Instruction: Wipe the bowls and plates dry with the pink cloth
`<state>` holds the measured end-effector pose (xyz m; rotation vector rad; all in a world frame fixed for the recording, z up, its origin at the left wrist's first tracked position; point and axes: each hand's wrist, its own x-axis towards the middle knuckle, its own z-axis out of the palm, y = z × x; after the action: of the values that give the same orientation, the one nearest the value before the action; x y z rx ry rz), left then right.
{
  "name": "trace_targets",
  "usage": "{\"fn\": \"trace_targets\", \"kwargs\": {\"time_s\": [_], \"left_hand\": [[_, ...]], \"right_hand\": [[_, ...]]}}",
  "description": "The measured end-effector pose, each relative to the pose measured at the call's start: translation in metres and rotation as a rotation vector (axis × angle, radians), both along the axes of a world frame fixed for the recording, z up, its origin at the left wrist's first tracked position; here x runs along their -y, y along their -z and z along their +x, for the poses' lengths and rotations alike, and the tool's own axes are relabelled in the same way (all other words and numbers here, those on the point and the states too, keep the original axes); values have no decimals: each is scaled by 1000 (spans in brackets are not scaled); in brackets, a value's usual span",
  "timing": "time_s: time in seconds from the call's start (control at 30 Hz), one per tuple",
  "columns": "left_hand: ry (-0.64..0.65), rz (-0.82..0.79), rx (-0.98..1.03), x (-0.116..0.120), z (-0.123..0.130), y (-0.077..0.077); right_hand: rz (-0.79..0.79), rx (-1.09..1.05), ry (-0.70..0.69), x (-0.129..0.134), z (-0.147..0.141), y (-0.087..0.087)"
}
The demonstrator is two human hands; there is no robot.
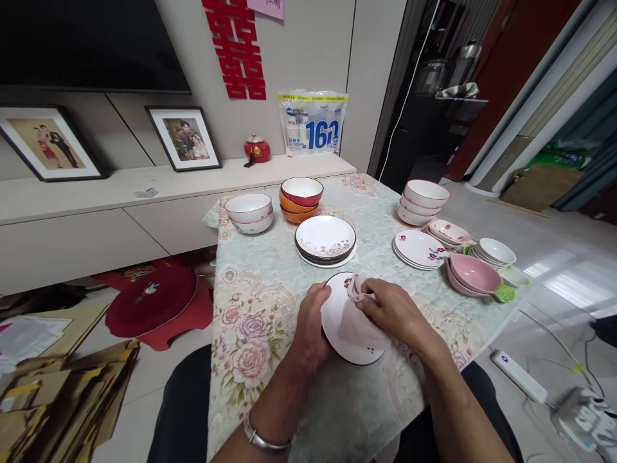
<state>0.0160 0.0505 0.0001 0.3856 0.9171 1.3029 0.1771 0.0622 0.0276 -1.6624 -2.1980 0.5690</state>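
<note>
A white plate (332,315) with a dark rim and small brown decoration is tilted up above the near part of the table. My left hand (312,321) grips its left edge, thumb on the face and the other fingers hidden behind. In my right hand (393,308) a pale pink cloth (359,321) is bunched, pressed against the plate's upper right face, its loose end hanging over the plate. Just beyond stands a stack of dark-rimmed plates (325,236) with a brown floral pattern.
White bowls (248,209) and a stack of orange and red bowls (301,198) stand at the back. On the right are white bowls (424,199), flowered plates (418,249), pink bowls (475,273) and small white bowls (496,251). A flowered tablecloth (260,308) covers the table.
</note>
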Motion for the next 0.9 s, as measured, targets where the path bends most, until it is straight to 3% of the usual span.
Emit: {"fn": "trace_targets", "kwargs": {"time_s": [0.2,0.3,0.4,0.47,0.6,0.73,0.9], "left_hand": [[99,-22,-48,3,-2,-5],[78,-59,-78,3,-2,-8],[36,-90,-115,3,-2,-9],[6,-98,-112,2,-3,-9],[29,-82,-61,1,-3,-9],[121,-36,-91,3,-1,-8],[189,41,-78,7,3,-9]], "right_hand": [[151,-155,-164,3,-29,4],[208,-84,0,-2,-22,7],[197,123,217,-8,-3,11],[129,241,235,-11,10,13],[90,291,180,-12,20,12],[274,129,159,-5,2,7],[386,-116,-111,4,-20,2]]}}
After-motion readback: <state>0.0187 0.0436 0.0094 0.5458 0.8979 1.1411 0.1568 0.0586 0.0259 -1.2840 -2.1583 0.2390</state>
